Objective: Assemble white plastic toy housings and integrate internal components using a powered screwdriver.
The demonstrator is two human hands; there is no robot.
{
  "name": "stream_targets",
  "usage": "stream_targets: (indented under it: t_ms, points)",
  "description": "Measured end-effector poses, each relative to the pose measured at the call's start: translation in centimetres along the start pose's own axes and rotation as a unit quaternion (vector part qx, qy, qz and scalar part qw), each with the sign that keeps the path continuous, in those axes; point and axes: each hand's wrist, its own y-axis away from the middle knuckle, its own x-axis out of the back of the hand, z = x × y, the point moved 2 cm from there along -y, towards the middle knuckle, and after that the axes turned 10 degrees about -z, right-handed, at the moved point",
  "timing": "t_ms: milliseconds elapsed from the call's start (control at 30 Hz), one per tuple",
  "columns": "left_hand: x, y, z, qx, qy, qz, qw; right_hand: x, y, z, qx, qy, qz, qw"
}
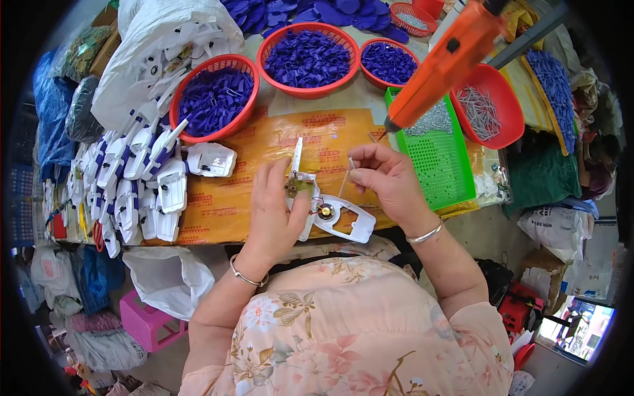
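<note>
Assembly is seemingly proceeding: the left hand [269,206] (fingers spread) is steadying 1 white casing [308,228] on the table [214,204]; the right hand [389,181] is pinching 1 slender piece [343,183], the next move likely requiring precision.

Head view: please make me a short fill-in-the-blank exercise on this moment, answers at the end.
1. The left hand touches a casing coloured ____.
2. The right hand pinches a thin piece between its fingertips and ____.
3. The red bowl of metal pins stands to the ____ of the green tray in the picture.
4. The electric screwdriver has a body coloured ____.

Missing words: white; thumb; right; orange.
</note>
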Motion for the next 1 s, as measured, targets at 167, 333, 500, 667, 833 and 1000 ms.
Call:
stream_targets:
  t_ms: [167, 333, 500, 667, 833, 1000]
  points:
    - [-1.1, -0.2, 2.7, 0.088, 0.377, -0.120, 0.914, -2.1, 0.8, -0.6, 0.005, 0.012, -0.028, 1.000]
    - [-1.2, -0.5, 2.3, 0.126, 0.418, -0.144, 0.888, -2.4, 1.3, -0.5, 0.017, -0.009, -0.026, 0.999]
    - [-0.6, -0.2, 1.9, 0.202, 0.521, -0.150, 0.816, -1.9, 1.7, -0.4, 0.071, 0.097, 0.031, 0.992]
    - [-1.1, -0.9, 1.7, 0.204, 0.456, -0.126, 0.857, -1.5, 1.6, -0.3, 0.054, 0.085, 0.017, 0.995]
    - [-2.7, -2.7, 1.9, 0.116, 0.288, -0.155, 0.938, -0.2, 1.9, -0.1, 0.085, 0.128, 0.090, 0.984]
    - [1.2, -4.0, 0.1, -0.010, 0.119, 0.004, 0.993, 1.2, 2.8, -0.8, 0.075, 0.150, 0.080, 0.983]
